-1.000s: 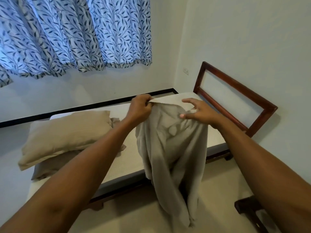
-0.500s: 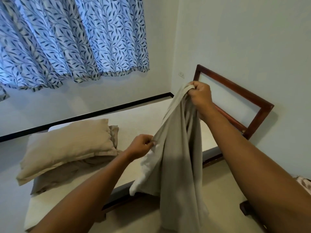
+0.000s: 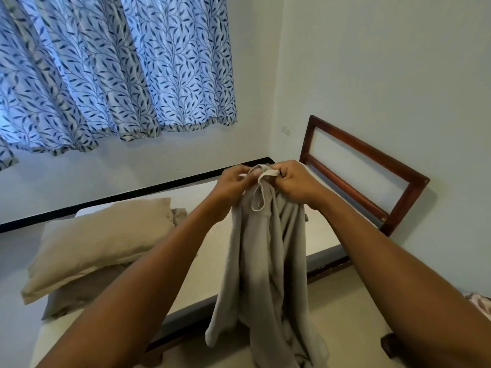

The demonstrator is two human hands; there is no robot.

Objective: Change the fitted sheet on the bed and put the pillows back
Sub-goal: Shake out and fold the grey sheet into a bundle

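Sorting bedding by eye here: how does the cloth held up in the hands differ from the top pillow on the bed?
The sheet hangs limp in long folds, gripped at its top by the left hand and right hand; the top pillow lies plump, stacked on a second pillow, untouched. The sheet looks greyer, the top pillow more tan. Both are plain, unpatterned fabric.

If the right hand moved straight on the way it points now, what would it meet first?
Probably the left hand, which grips the same bunched edge of the grey sheet close beside the right hand. Depth is unclear, so it could pass just behind it.
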